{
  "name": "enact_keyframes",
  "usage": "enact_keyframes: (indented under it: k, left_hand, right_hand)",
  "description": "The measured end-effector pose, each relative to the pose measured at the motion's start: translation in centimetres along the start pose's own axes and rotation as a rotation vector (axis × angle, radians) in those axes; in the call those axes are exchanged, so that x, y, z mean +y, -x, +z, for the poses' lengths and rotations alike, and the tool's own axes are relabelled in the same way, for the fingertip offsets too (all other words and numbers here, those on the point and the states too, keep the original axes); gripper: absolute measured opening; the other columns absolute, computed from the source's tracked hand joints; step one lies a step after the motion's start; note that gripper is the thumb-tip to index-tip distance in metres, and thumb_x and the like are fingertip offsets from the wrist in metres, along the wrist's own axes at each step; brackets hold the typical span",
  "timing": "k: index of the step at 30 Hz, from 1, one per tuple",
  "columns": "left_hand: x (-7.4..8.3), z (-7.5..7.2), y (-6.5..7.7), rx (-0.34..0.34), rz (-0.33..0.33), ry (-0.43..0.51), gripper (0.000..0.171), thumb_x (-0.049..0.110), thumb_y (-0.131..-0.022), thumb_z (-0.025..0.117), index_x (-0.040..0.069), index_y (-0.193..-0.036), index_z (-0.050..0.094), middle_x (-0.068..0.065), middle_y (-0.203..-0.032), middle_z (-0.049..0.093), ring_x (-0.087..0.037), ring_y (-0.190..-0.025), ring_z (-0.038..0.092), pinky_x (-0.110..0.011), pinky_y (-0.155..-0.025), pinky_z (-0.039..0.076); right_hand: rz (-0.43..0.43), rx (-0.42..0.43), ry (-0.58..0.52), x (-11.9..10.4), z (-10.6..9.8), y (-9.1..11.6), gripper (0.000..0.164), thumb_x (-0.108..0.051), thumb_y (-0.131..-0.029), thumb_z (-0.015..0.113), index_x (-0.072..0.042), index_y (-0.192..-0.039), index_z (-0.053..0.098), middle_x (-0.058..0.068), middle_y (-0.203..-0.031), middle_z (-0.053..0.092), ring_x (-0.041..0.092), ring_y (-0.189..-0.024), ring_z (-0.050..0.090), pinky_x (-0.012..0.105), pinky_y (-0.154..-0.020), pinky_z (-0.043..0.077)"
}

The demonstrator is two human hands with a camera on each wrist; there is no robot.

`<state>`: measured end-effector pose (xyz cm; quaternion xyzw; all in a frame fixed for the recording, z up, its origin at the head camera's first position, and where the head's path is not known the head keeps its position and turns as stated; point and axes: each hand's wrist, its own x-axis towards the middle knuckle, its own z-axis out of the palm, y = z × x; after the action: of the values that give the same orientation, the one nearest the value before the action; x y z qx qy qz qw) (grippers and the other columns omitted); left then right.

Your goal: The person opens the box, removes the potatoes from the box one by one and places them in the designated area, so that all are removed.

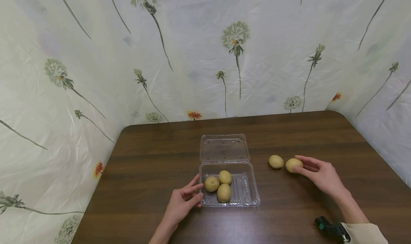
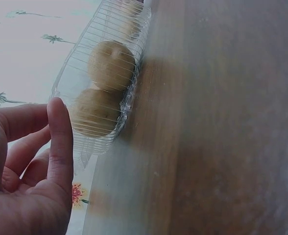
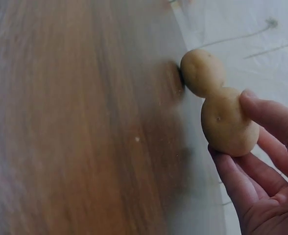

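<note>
A clear plastic clamshell container lies with its lid folded back on the brown table. Inside, toward its left, sit three small potatoes. My left hand holds the container's left rim, thumb and fingertips meeting at that edge in the left wrist view. To the right of the container, my right hand grips a potato between thumb and fingers. Just left of it another loose potato rests on the tabletop; the two overlap in the right wrist view.
The wooden table has rounded far corners. Behind it and along both sides hangs a pale sheet printed with dandelions. A dark strap sits around my right wrist, next to a light sleeve.
</note>
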<state>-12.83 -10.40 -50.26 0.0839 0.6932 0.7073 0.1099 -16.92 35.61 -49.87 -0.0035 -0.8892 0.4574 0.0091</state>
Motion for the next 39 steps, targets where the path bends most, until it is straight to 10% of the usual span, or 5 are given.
enact_keyframes:
  k: [39]
  left_hand:
    - [-0.2,-0.2,-0.2,-0.004,-0.028,-0.017,0.034,0.002,-0.089,0.071,-0.004,-0.122,0.065,-0.009,-0.15,0.042,-0.012,-0.08,0.065,-0.031,-0.07,0.061]
  right_hand:
    - [-0.005,-0.098,0.105,0.4,-0.5,-2.3,0.059,-0.047,-0.094,0.063,-0.009,-0.138,0.056,0.018,-0.132,0.058,-0.011,-0.102,0.049,0.009,-0.075,0.046]
